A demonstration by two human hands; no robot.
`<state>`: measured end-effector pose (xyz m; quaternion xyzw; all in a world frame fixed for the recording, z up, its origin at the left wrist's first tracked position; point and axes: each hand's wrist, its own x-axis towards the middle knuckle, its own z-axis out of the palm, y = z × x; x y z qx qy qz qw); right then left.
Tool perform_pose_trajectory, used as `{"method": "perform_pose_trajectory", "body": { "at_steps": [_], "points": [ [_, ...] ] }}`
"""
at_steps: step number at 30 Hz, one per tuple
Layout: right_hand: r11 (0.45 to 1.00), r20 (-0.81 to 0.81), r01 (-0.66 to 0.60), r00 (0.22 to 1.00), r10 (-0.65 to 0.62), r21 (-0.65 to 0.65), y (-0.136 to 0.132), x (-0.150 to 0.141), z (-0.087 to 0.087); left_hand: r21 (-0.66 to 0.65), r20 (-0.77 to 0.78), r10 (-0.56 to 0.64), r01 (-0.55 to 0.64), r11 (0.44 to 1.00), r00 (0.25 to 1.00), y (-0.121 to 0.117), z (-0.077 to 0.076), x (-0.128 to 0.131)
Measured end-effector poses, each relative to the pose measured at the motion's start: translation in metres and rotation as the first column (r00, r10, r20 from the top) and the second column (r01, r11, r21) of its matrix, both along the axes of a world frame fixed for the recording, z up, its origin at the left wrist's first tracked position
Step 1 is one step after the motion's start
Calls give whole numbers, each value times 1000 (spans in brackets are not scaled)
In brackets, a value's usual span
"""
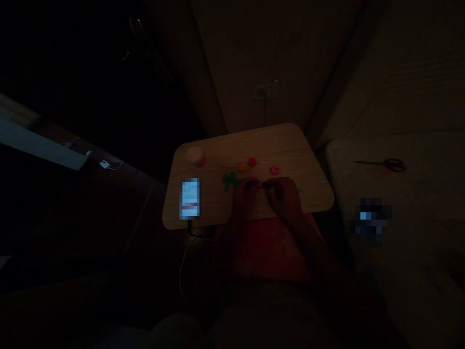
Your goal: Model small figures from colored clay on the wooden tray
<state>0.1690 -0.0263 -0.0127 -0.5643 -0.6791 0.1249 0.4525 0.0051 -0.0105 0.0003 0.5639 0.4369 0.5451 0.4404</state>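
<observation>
Left hand (247,193) and right hand (285,195) meet low over the near side of the table (290,138), fingertips nearly together. A thin pale strand (262,189) shows between them; too dim to tell whether either grip is closed on it. Risk: poor light could cause a missed pinch or dropped strand.

Just left, a green piece (230,180) lies near the left hand; a sideways wrist shift could nudge it. Beyond: orange piece (242,166), red round piece (253,162), pink ring-like piece (275,170). A forward reach could scatter these. Farther left: tub (195,156).
</observation>
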Motion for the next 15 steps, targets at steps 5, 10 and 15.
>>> {"method": "perform_pose_trajectory", "body": {
  "at_steps": [5, 10, 15],
  "points": [
    [996, -91, -62, 993, 69, 71, -5, 2, 8, 36, -140, 3, 2, 999, 990, -1, 3, -1],
    [972, -164, -229, 958, 235, 50, -11, 2, 12, 47, -266, -98, 115, 992, 959, -5, 2, 2],
    [972, -212, -229, 949, 235, 53, -10, 2, 2, 54, -330, -115, 140, 989, 937, -6, 2, 4]
  ]
}}
